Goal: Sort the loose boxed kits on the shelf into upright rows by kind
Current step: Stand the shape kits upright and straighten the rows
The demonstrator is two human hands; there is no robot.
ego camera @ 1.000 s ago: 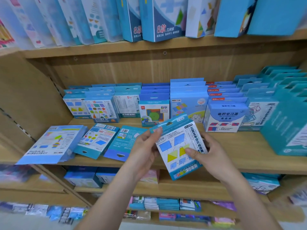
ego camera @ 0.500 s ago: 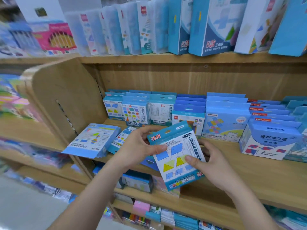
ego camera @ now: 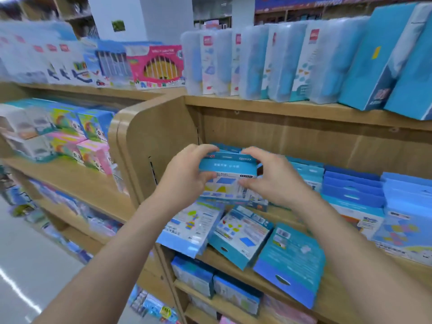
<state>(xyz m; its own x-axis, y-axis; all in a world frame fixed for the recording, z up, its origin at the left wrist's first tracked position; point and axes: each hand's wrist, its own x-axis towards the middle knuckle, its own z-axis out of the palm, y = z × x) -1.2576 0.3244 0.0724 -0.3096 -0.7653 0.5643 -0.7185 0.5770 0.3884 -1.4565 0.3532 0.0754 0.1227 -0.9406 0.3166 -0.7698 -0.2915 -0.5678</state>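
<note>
Left hand (ego camera: 184,177), right hand (ego camera: 277,181) grip one boxed kit (ego camera: 228,168); three loose kits (ego camera: 243,235) lie flat below.

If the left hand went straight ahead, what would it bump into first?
Probably the upright row of blue kits behind the held kit that the left hand grips, though depth is unclear.

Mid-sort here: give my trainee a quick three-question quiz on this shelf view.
1. True or false: the left hand and the right hand both grip one boxed kit.
2. How many flat kits lie along the front of the shelf? A one, B three, C six.
3. Fill in: the gripped kit is held at the ___ end of the upright rows.
Key: 1 true; 2 B; 3 left.
</note>
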